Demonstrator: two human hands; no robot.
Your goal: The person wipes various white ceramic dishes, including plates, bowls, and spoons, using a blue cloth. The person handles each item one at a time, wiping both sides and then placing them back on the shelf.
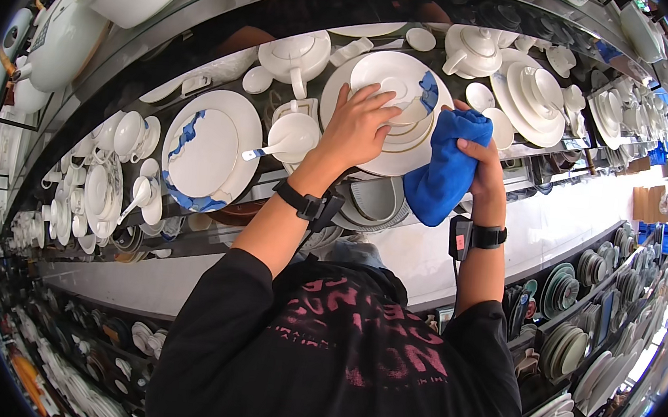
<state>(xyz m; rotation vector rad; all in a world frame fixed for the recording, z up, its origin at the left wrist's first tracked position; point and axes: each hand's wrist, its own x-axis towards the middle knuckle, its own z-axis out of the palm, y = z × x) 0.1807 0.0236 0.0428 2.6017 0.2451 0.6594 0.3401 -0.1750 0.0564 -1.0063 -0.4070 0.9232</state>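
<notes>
On the shelf before me, a white saucer with a blue patterned patch lies tilted over a stack of gold-rimmed white plates. The spread fingers of my left hand rest on the saucer's near left part; whether they grip it, I cannot tell. My right hand holds a bunched blue cloth, which hangs down beside the right edge of the stack. Left of my left hand are a white bowl with a spoon across it and a large blue-patterned plate.
White teapots stand behind the stack, with small dishes near them. More stacked plates are to the right. Grey bowls sit on a level below. Lower shelves of dishes line the right side behind me.
</notes>
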